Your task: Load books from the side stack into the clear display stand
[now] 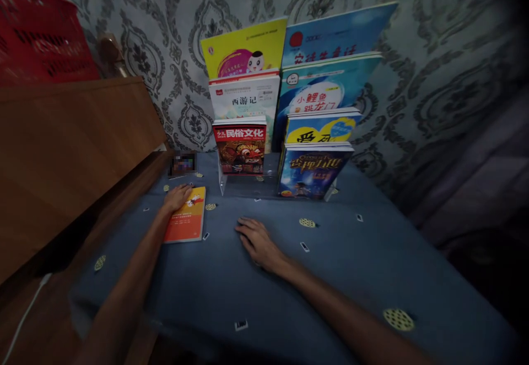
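Observation:
My left hand (177,197) lies on the upper left part of an orange and yellow book (188,224), its fingers stretched over the cover. The book rests flat on the blue tablecloth. To its right, my right hand (258,243) is over the cloth, palm down, fingers loosely apart and holding nothing. Beyond both hands stands a clear acrylic book rack (270,186) with two columns of upright books. A red-covered book (242,153) fronts the left column, and a dark blue book (312,172) fronts the right one.
Behind the rack is a wall with patterned wallpaper (182,67). A wooden cabinet (74,150) flanks the table on the left, with a red basket (43,34) on top. Near the table's back left corner lies a small blurred-out item (182,164). A white cable (27,312) hangs at lower left.

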Available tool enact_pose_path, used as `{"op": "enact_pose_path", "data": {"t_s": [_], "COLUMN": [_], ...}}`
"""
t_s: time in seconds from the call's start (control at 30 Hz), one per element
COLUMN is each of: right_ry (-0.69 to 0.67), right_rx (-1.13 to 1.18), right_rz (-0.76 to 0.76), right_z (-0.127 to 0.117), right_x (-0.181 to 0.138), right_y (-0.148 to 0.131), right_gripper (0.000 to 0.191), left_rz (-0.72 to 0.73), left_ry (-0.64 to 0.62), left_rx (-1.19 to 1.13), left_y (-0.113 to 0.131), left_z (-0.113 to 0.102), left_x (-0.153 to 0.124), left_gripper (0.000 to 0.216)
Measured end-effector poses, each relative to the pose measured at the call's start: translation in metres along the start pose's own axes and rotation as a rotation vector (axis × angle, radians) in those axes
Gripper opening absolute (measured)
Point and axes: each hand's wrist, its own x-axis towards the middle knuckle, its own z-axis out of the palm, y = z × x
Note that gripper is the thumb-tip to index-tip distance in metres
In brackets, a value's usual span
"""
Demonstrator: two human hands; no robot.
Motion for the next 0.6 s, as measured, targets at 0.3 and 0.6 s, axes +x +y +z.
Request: {"op": "enact_pose_path", "data": {"t_s": [0.3, 0.6], "right_ry": [-0.106, -0.010], "right_rx": [0.009, 0.065], "right_rz": [0.072, 0.167], "right_z": [-0.008, -0.011], "right_x": [0.007, 0.008], "right_y": [-0.012, -0.022], "right_gripper": [0.035, 0.041], "left_rz": [0.014, -0.028], "left_ry": [-0.009, 0.043], "left_rx": [0.007, 0.018], "left_y": [0.025, 0.092], "left_z": [0.007, 0.011], "left_x": [-0.042, -0.082], "left_gripper": [0.055, 0.050]}}
